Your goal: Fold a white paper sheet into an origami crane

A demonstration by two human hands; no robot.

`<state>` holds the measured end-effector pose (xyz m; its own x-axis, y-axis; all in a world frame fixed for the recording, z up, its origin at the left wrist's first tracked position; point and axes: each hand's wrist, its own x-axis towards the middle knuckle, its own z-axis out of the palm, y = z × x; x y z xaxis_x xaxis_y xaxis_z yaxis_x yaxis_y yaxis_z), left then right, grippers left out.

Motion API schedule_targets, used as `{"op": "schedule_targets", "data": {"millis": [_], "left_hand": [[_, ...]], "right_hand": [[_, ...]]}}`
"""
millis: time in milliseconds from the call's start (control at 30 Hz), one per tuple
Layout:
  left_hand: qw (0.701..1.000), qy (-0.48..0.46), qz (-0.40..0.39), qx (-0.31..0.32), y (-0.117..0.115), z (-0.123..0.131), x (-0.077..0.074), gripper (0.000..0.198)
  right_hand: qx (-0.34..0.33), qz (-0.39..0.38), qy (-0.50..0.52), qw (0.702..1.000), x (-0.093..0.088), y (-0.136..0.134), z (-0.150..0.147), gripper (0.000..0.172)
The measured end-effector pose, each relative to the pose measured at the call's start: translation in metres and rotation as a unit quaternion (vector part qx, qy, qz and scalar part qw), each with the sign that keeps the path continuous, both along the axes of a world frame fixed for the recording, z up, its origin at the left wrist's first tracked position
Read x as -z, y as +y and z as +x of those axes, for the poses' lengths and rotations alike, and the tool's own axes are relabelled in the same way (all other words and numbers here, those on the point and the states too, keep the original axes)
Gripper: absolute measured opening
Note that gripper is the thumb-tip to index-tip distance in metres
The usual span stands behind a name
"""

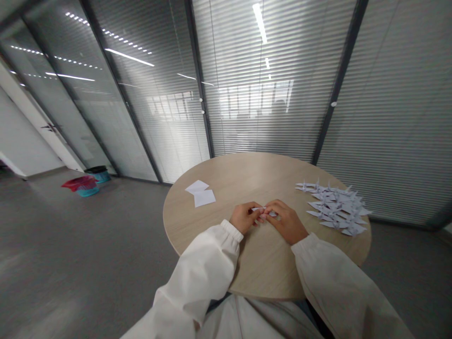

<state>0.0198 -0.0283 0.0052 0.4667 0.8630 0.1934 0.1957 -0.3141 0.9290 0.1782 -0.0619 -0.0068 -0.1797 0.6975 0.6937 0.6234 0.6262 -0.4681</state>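
A small piece of folded white paper is pinched between my two hands over the middle of the round wooden table. My left hand has its thumb and fingers closed on the paper's left part. From the other side, my right hand grips it with thumb and fingertips. The fingertips of both hands nearly meet and hide much of the paper. Several folded white paper cranes lie crowded together on the table to the right. White paper sheets lie flat at the left.
Glass partitions with blinds stand behind the table. On the grey floor at the left are a bin with a red liner and a bin with a black liner. A door is at the far left.
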Motion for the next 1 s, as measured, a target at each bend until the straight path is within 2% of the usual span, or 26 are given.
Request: {"op": "schedule_targets", "data": {"millis": [567, 1000], "left_hand": [[0.999, 0.039, 0.03, -0.001, 0.0001, -0.0009, 0.0009, 0.025], [1.0, 0.018, 0.015, 0.007, 0.0001, 0.0, 0.0005, 0.023]], "right_hand": [[-0.011, -0.003, -0.017, 1.0, 0.0008, 0.0003, 0.0009, 0.003], [0.001, -0.016, -0.025, 1.0, -0.0017, -0.0028, 0.0014, 0.004]]}}
